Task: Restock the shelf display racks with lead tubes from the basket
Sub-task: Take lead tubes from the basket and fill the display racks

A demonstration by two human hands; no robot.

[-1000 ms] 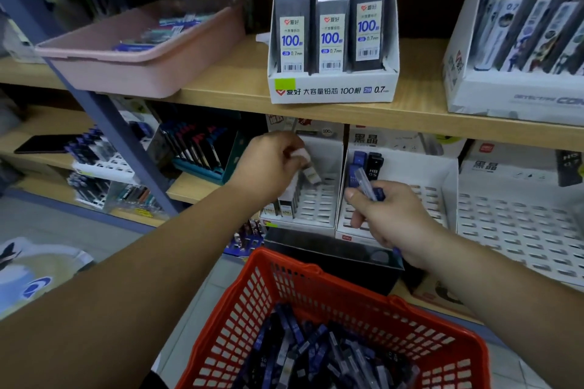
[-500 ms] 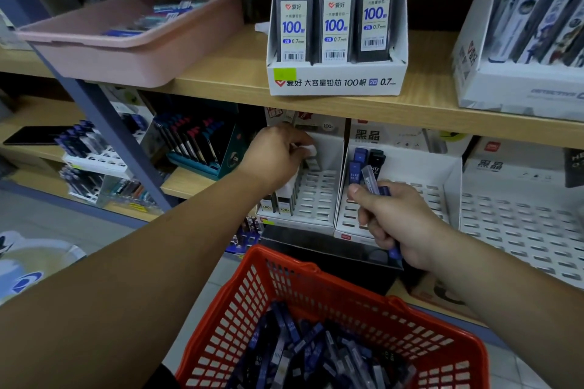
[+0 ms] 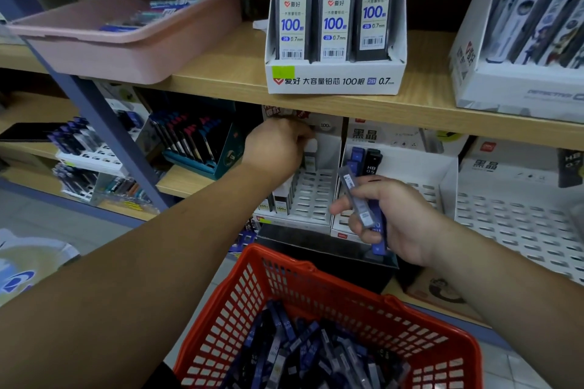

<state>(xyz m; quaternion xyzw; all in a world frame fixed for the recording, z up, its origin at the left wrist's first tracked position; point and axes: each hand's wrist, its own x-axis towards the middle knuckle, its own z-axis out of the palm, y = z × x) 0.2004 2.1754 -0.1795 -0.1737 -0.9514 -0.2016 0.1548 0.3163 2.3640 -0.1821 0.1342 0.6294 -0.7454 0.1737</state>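
A red basket [image 3: 316, 287] at the bottom holds several blue and grey lead tubes [image 3: 303, 354]. My left hand [image 3: 278, 148] reaches into the upper back of a white slotted display rack [image 3: 316, 196] and pinches a white-capped lead tube [image 3: 311, 150] there. My right hand [image 3: 395, 218] grips a small bunch of lead tubes [image 3: 363, 205], grey and blue, in front of the neighbouring white rack [image 3: 420, 167]. That rack has two or three tubes [image 3: 366, 161] standing at its back left.
A third white slotted rack [image 3: 521, 224] stands at the right. The wooden shelf [image 3: 227, 73] above carries a pink tray [image 3: 126, 41], a box of 100-count lead packs [image 3: 335, 41] and another white box [image 3: 518, 82]. A blue upright post [image 3: 104, 136] and pen displays are at the left.
My left hand has pushed the white-capped tube farther up toward the back of the rack. My right hand with its bunch of tubes has drawn slightly back and down from the second rack.
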